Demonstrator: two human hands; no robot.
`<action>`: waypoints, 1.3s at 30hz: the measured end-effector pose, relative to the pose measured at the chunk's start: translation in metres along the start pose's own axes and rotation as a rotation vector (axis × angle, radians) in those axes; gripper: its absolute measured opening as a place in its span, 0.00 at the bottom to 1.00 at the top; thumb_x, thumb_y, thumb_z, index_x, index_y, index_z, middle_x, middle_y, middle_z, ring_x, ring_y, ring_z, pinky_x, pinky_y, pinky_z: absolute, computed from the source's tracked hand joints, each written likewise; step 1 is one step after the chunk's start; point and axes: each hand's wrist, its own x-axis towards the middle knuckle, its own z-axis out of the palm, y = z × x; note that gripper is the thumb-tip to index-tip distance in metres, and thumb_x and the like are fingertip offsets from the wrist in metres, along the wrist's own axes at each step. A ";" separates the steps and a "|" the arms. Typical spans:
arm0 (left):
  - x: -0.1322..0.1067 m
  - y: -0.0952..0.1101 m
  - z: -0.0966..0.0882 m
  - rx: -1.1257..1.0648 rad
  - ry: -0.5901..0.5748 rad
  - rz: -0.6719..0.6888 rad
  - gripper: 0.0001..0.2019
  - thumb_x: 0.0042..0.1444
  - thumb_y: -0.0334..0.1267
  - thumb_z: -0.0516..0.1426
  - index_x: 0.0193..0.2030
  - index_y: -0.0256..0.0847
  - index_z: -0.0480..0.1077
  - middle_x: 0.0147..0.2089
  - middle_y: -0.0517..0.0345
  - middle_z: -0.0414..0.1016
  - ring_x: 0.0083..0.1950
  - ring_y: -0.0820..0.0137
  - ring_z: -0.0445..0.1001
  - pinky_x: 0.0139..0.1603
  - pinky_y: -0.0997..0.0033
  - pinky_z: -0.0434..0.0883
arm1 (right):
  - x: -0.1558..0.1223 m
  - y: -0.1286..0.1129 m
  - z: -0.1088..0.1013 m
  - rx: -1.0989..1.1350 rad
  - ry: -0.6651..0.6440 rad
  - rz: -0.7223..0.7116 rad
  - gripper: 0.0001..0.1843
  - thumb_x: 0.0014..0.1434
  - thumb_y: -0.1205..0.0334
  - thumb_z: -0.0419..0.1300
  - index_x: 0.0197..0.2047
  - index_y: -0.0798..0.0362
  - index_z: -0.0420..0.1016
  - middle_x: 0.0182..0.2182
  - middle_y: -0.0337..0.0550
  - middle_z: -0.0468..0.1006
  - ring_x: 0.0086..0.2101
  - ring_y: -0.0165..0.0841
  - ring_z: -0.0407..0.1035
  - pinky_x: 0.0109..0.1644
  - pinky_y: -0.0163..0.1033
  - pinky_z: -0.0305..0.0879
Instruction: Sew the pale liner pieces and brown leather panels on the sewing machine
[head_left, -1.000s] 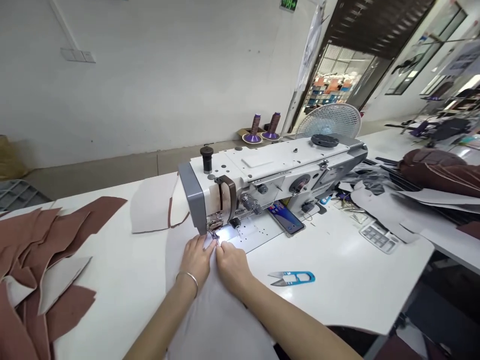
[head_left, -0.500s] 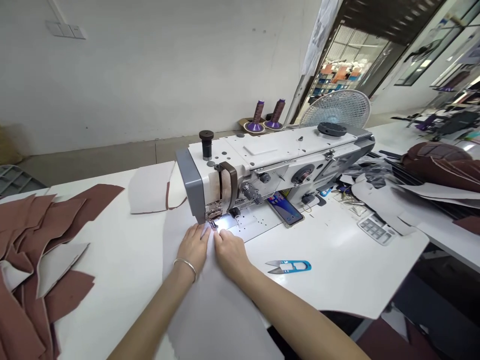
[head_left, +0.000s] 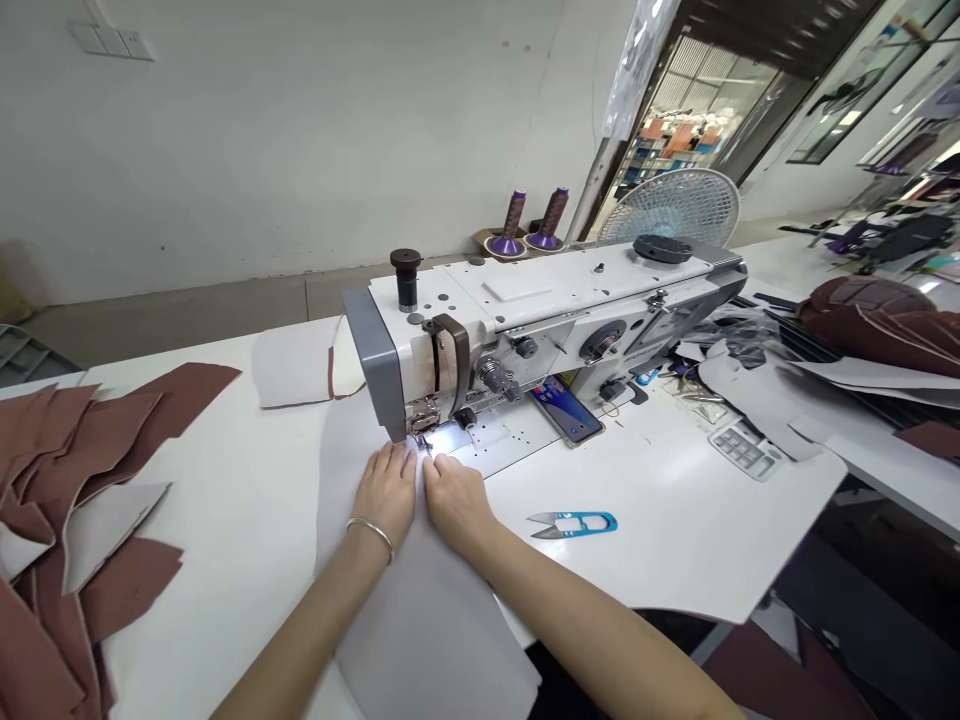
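Observation:
A large light grey piece of fabric lies under the needle area of a white and grey sewing machine. My left hand rests flat on it, fingers stretched out just before the presser foot. Close beside it, my right hand has its fingers curled in and pinches the fabric's right edge. A lamp lights the needle plate. The fingertips partly hide the spot by the foot. Right of my right hand lie blue-handled thread snips.
Brown fabric pieces are heaped at the left. A pale piece with a brown strip lies behind the machine head. A phone rests under the machine arm. Thread cones and a fan stand behind; more brown pieces lie right.
The grey fabric has slid a little forward toward the machine, its near corner now showing. Both hands stay close to the foot. The whole view has shifted slightly.

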 end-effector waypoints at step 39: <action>-0.007 0.012 0.005 -0.006 0.141 0.016 0.19 0.58 0.26 0.44 0.49 0.31 0.71 0.54 0.40 0.72 0.57 0.56 0.68 0.55 0.54 0.65 | 0.002 0.005 -0.006 0.064 -0.019 0.065 0.09 0.65 0.66 0.46 0.39 0.52 0.66 0.33 0.43 0.71 0.32 0.32 0.65 0.26 0.35 0.49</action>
